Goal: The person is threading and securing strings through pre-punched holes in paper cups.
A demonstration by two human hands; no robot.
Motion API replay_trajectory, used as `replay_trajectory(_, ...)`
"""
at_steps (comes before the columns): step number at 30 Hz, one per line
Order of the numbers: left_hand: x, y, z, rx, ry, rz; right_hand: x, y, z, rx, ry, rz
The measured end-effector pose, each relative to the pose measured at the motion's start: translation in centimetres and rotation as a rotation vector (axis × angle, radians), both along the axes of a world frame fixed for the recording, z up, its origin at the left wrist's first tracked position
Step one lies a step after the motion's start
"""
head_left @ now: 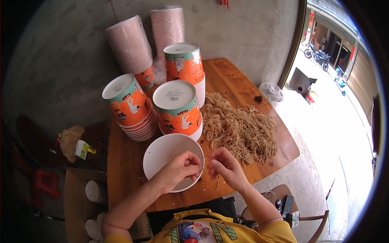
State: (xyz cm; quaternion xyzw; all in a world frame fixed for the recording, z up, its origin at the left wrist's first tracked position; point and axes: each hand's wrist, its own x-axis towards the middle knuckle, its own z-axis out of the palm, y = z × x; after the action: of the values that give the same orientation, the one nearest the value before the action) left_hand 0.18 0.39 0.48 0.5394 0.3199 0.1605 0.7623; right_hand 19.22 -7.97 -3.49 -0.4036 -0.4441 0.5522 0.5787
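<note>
An open white paper bucket [156, 162] stands at the near edge of the table, with a small hole in its wall near the left rim. Over its right side, my left hand [182, 170] is closed in a pinch at the rim, on a thin piece of tan string. Just right of the rim, my right hand [225, 166] pinches the same string [219, 183], whose loose tail hangs below the fingers. A large tangled heap of tan strings [243, 129] lies beyond my right hand.
Upside-down stacks of orange and green paper buckets [174, 97] stand behind the bucket on the wooden table [227, 75]. Tall wrapped stacks [129, 48] lean by the wall. A cardboard box [77, 210] holding white buckets sits at lower left, and a chair [281, 194] at lower right.
</note>
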Motion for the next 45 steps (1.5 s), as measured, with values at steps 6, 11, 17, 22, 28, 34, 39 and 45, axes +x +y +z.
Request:
replay_trajectory(6, 0.0, 0.2, -0.5, -0.041, -0.032, -0.022, -0.6, -0.2, 0.0, -0.022, -0.040, 0.040)
replay_trajectory(11, 0.3, -0.2, 0.1, 0.047, 0.006, -0.028, -0.7, -0.3, -0.1, -0.019, -0.033, 0.014)
replay_trajectory(17, 0.2, -0.6, -0.6, 0.249, 0.038, -0.033, -0.9, -0.4, 0.3, -0.041, -0.076, -0.018)
replay_trajectory(22, 0.8, -0.8, -0.3, 0.282, 0.069, -0.028, -0.1, 0.0, 1.3, 0.113, -0.439, -0.120)
replay_trajectory(28, 0.6, -0.8, 0.0, 0.279, 0.080, -0.018, 0.0, 1.0, 3.4, 0.277, -0.622, -0.046)
replay_trajectory(34, 0.4, -0.7, -0.7, 0.261, 0.029, -0.026, -0.5, 2.0, 2.6, 0.220, -0.468, -0.028)
replay_trajectory(39, 0.7, -0.7, -0.7, 0.201, 0.021, -0.058, -0.1, 1.9, 1.8, 0.250, -0.372, -0.119)
replay_trajectory(45, 0.9, -0.6, -0.6, 0.179, -0.005, -0.034, 1.2, -1.0, 1.6, 0.263, -0.667, -0.116)
